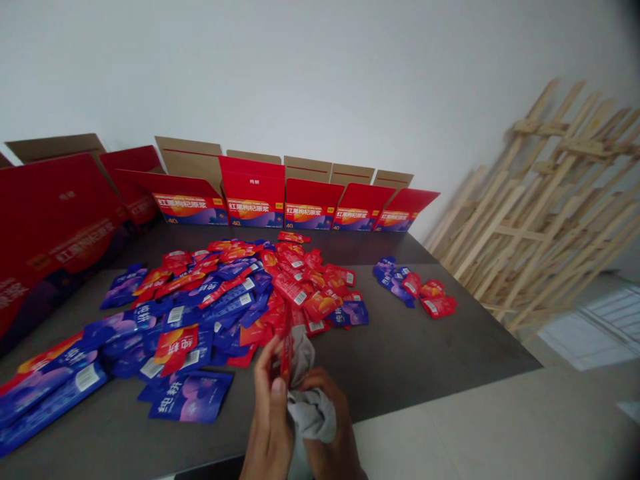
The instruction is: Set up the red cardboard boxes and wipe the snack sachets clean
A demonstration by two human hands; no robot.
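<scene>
At the front edge of the dark table, my left hand (273,407) is closed on a red pouch (287,357), which stands on edge between its fingers. My right hand (330,413) grips a bunched grey cloth (313,410). Part of the cloth rises between the hands and touches the pouch. Just beyond them lies a large heap of red pouches (320,303) and blue pouches (215,310). A blue pouch (193,397) lies flat left of my left hand.
Open red cartons (255,200) line the back against the wall, and larger ones (60,227) stand at the left. A small group of pouches (395,280) lies right on the table (415,360). Wooden easel-like frames (545,200) lean at the right.
</scene>
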